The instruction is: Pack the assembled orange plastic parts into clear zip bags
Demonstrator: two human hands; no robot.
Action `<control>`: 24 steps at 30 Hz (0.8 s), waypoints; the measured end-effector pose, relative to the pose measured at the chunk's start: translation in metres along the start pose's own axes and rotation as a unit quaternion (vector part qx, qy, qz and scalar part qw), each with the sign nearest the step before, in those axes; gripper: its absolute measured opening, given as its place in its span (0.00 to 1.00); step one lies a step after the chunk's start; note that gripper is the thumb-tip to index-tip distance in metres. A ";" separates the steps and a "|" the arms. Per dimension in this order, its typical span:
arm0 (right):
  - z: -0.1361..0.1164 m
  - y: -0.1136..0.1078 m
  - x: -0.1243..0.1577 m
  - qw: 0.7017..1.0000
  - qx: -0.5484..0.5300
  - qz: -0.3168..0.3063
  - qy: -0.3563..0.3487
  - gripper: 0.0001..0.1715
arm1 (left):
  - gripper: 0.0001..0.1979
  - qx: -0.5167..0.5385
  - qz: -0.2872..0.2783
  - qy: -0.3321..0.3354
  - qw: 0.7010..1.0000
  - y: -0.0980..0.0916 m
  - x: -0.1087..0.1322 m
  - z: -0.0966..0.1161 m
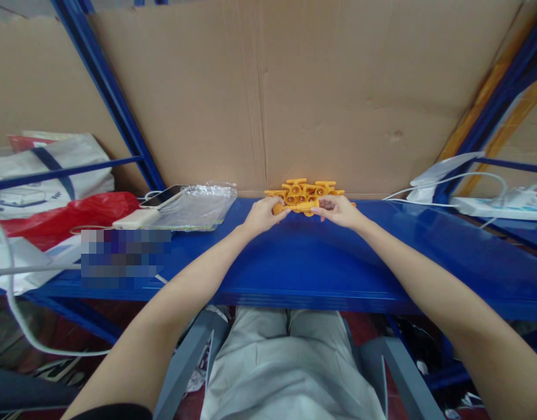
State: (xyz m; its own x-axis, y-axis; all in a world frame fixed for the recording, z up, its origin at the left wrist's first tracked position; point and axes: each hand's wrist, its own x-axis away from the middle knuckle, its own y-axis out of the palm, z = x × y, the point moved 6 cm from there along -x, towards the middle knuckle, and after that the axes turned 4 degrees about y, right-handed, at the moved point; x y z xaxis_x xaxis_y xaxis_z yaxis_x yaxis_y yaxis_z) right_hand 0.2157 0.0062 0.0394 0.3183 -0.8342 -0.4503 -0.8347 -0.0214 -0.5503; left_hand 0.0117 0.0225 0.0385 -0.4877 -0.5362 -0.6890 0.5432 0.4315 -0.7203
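Both hands meet over the far side of the blue shelf top (303, 256). A yellow plastic piece (304, 206), tube-like with a rounded end at the left, lies crosswise between them. My left hand (265, 214) pinches its left end, fingers closed. At the other end, the fingertips of my right hand (338, 211) are closed on the same piece. Just behind it, several similar yellow pieces (297, 188) are stacked against the cardboard, their hollow round ends facing me and T-shaped tops showing. My fingers partly hide the held piece and the lower part of the stack.
A cardboard sheet (338, 93) closes off the back between blue posts. On the left are a clear plastic packet (193, 207), a phone (165, 196), a white box (136, 219), a red bag (88, 210) and a cloth bag (76, 160). A white power strip (499, 208) and cables lie right.
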 end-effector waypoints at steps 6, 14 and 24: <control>0.009 0.005 -0.001 0.993 -0.062 -0.040 0.089 0.35 | 0.12 -0.026 0.043 0.047 0.998 -0.006 0.001 0.008; 0.018 0.003 0.001 0.981 -0.091 -0.040 0.165 0.31 | 0.11 -0.007 0.042 0.045 0.998 -0.003 -0.003 0.005; 0.019 0.003 -0.003 0.990 -0.104 -0.040 0.084 0.28 | 0.11 -0.009 0.033 0.039 0.999 -0.001 -0.001 0.005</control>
State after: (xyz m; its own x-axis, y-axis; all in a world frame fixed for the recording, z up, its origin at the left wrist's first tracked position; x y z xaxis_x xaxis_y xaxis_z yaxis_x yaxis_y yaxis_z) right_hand 0.2210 0.0192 0.0261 0.3215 -0.9050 -0.2784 -0.8900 -0.1885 -0.4151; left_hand 0.0146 0.0189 0.0405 -0.5038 -0.4488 -0.7381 0.5640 0.4763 -0.6746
